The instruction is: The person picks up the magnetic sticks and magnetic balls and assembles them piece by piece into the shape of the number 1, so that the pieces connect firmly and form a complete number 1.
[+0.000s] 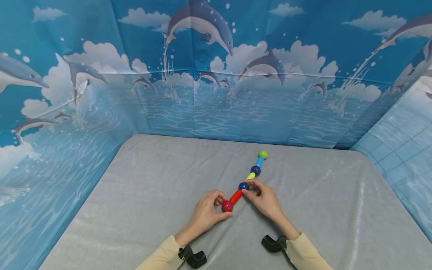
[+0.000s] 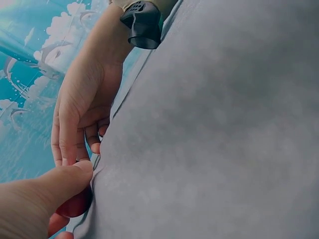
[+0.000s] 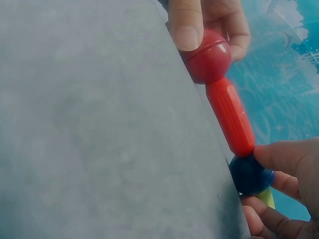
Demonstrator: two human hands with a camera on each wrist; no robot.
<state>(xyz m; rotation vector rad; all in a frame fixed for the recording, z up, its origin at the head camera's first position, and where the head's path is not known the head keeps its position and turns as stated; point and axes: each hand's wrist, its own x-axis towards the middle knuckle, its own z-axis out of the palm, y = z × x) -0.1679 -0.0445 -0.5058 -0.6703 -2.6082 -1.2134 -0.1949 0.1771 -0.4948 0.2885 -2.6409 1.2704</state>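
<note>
A chain of balls and rods lies slantwise on the grey cloth. At its near end is a red ball (image 1: 227,206), which my left hand (image 1: 208,210) holds between thumb and fingers. A red rod (image 3: 230,117) joins it to a dark blue ball (image 3: 250,174). My right hand (image 1: 264,199) pinches that blue ball between thumb and fingers. Beyond it follow a yellow-green rod (image 1: 250,176), a second dark blue ball (image 1: 255,170), a light blue rod (image 1: 259,161) and a green ball (image 1: 263,154) at the far end. In the left wrist view, the thumb partly covers the red ball (image 2: 76,203).
Grey cloth (image 1: 152,180) covers the table. Behind it and at both sides hangs a blue curtain (image 1: 216,108) printed with dolphins and clouds. A black wrist camera (image 1: 193,258) sits on the left wrist, another black camera (image 1: 274,243) on the right.
</note>
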